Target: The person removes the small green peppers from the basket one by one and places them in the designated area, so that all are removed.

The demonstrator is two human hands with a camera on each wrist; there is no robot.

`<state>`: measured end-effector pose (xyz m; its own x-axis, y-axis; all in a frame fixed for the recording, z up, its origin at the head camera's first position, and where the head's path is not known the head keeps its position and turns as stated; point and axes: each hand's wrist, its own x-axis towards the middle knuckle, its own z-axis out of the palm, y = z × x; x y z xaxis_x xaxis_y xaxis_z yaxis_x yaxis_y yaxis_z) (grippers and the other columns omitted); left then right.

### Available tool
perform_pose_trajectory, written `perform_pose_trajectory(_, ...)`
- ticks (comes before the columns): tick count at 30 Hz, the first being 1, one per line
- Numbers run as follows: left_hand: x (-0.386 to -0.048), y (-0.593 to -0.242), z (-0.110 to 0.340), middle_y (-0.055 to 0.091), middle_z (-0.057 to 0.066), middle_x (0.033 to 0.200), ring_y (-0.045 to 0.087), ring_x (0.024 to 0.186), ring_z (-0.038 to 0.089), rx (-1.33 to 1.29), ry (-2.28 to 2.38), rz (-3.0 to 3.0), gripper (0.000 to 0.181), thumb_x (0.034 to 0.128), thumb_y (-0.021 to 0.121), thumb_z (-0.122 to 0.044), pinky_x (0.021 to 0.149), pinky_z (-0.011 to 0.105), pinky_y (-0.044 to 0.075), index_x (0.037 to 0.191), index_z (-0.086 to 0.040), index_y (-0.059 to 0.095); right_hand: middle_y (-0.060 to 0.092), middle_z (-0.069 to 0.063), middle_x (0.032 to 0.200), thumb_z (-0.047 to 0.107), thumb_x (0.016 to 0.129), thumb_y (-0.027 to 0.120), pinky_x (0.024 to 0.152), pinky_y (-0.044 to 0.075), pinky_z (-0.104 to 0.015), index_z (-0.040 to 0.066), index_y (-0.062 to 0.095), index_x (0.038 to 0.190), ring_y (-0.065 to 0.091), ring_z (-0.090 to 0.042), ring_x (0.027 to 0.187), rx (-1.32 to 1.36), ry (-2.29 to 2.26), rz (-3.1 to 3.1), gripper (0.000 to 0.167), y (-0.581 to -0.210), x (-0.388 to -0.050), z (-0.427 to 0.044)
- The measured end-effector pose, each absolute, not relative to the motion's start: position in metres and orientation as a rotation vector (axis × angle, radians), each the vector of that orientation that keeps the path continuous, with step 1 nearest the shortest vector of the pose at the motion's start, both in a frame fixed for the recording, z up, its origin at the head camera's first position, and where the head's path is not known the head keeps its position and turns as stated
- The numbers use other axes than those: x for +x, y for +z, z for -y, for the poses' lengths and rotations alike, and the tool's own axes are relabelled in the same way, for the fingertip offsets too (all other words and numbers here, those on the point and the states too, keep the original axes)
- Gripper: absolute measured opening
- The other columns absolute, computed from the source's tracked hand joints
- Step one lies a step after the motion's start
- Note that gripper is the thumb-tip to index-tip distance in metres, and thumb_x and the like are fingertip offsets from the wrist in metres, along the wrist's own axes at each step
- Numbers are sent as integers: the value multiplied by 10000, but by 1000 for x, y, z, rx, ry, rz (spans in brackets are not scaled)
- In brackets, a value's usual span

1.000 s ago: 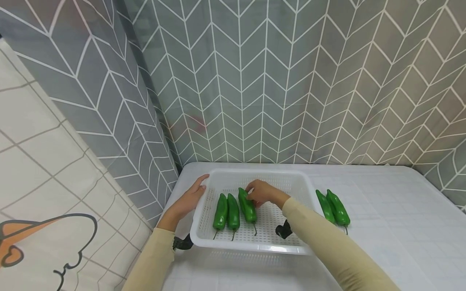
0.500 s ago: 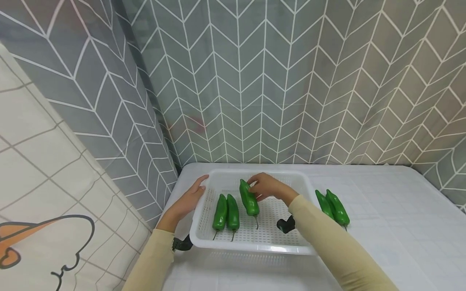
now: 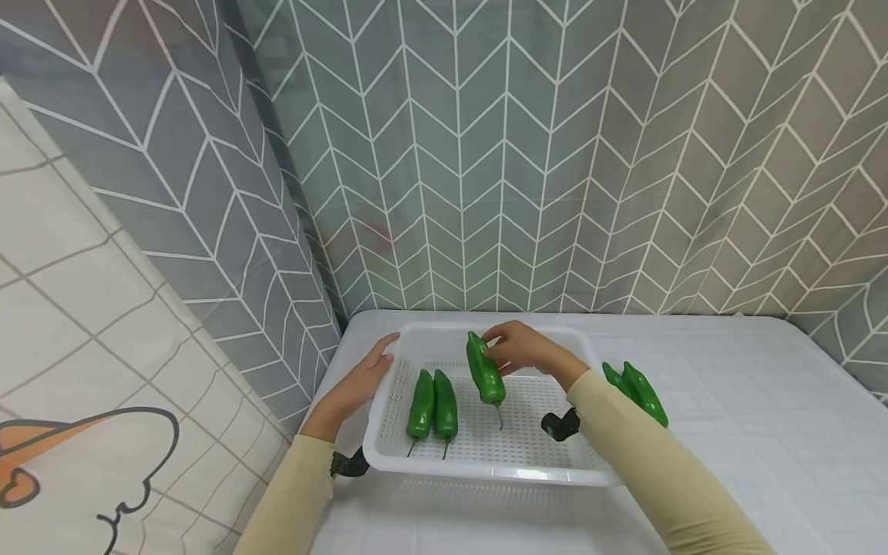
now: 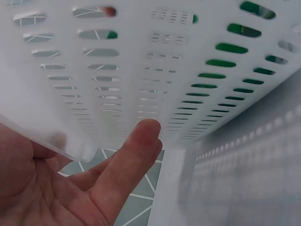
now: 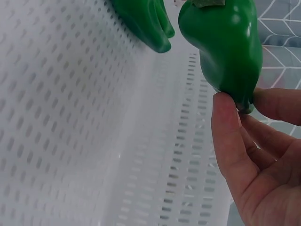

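Note:
A green pepper [image 3: 486,376] hangs above the basket floor, stem end down toward the near side. My right hand [image 3: 527,348] pinches it near its pointed end between thumb and fingers, as the right wrist view shows with the pepper [image 5: 228,52]. Two more green peppers, one [image 3: 420,408] beside the other [image 3: 445,407], lie side by side on the left part of the white perforated basket [image 3: 499,472]. At the basket's left edge my left hand [image 3: 357,389] holds the rim. In the left wrist view, a finger [image 4: 134,150] touches the outer slotted wall.
Two further green peppers [image 3: 645,397] lie on the white table [image 3: 749,432] right of the basket, partly hidden by the right sleeve [image 3: 645,455]. A patterned curtain [image 3: 527,154] stands behind the table. Black wrist mounts [image 3: 560,425] sit on both arms.
My right hand has lifted the pepper off the basket floor and moved it up and to the right, away from the other two. The left hand stays at the rim.

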<state>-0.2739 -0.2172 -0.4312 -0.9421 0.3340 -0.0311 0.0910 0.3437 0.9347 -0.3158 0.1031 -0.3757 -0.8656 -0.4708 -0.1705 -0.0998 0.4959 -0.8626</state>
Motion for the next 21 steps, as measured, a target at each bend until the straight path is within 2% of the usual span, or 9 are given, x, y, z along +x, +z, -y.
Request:
perform_pose_trajectory(13, -274, -431, 217, 461, 189, 1502, 488, 1346, 350, 376, 1638, -2390, 513, 1138, 252, -282, 1121, 580, 324, 1630, -204, 130, 701, -198, 1062, 71, 996, 613, 780, 598, -413, -103, 540, 1365, 719, -251, 877, -477, -1317, -2417, 414, -365, -313, -123)
perform_pose_trajectory(21, -274, -431, 216, 476, 165, 1496, 512, 1327, 326, 352, 1632, -2400, 510, 1137, 262, -292, 1113, 573, 342, 1628, -230, 140, 697, -219, 1078, 71, 994, 613, 788, 595, -431, -118, 533, 1360, 721, -278, 896, -479, -1305, -2445, 420, -361, -311, -139)
